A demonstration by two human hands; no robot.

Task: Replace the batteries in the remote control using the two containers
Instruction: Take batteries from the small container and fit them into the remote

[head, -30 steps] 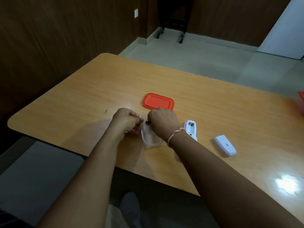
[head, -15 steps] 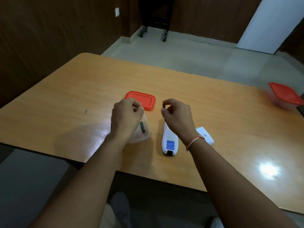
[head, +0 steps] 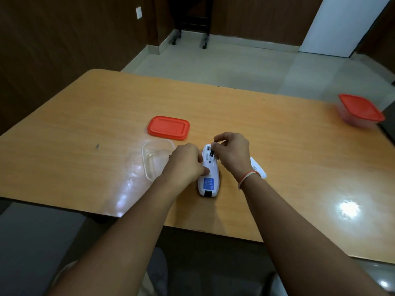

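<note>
The white remote control (head: 209, 176) lies back-up near the table's front edge, its battery compartment (head: 208, 155) open at the far end. My right hand (head: 233, 153) pinches a small dark battery (head: 212, 152), one end down in the compartment. My left hand (head: 184, 164) is curled against the remote's left side with fingertips on it. A dark tip at that hand's left edge looks like a second battery (head: 169, 156). The clear open container (head: 149, 159) sits just left of my left hand and looks empty. The remote's white battery cover (head: 259, 170) lies behind my right wrist.
A loose red lid (head: 168, 127) lies beyond the clear container. A second container with a red lid on it (head: 361, 111) stands at the table's far right edge. The wooden table (head: 85, 129) ends close in front of me.
Both hands left the clear container, each with a battery. The right hand came down onto the remote's open compartment, and the left hand moved right to rest against the remote.
</note>
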